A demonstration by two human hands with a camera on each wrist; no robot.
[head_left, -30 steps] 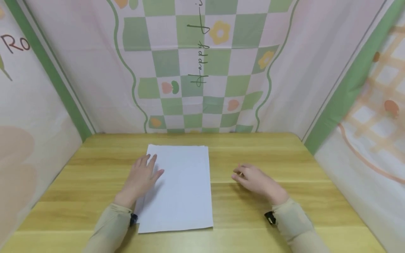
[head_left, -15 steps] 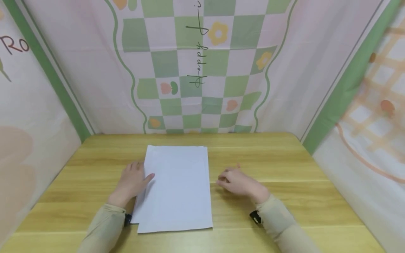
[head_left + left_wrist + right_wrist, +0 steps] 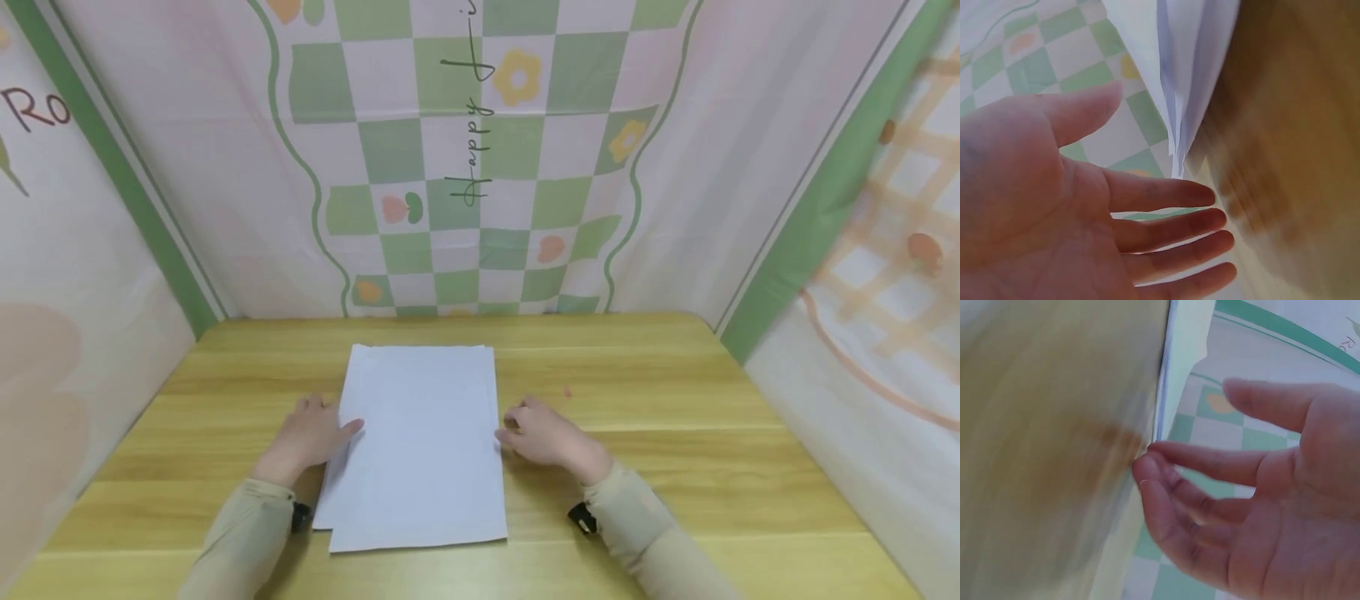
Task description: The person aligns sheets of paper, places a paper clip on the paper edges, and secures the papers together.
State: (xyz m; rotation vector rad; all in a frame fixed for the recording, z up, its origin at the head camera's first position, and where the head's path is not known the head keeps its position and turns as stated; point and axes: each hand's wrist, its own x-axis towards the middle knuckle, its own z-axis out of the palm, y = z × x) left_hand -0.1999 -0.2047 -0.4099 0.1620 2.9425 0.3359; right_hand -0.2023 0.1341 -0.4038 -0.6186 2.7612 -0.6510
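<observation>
White sheets of paper (image 3: 423, 450) lie loosely stacked on the wooden table, with a lower sheet sticking out at the left. At the stack's left edge is my left hand (image 3: 306, 433), its thumb over the paper's margin. The left wrist view shows its fingers (image 3: 1160, 195) straight, beside layered sheet edges (image 3: 1188, 69). My right hand (image 3: 543, 437) is at the stack's right edge. In the right wrist view its fingers (image 3: 1160, 506) bend loosely, fingertips by the paper edge (image 3: 1165, 375), thumb apart. Whether those fingertips touch the paper I cannot tell.
The wooden table (image 3: 645, 367) reaches back to a checked green and white curtain (image 3: 510, 150). Patterned cloth hangs at both sides. A small reddish speck (image 3: 567, 391) lies beyond the right hand. A dark wrist strap (image 3: 582, 517) shows at the right sleeve.
My left hand has drawn back left and nearer from over the paper to its left edge. My right hand has moved left to the right edge. The stack has barely moved.
</observation>
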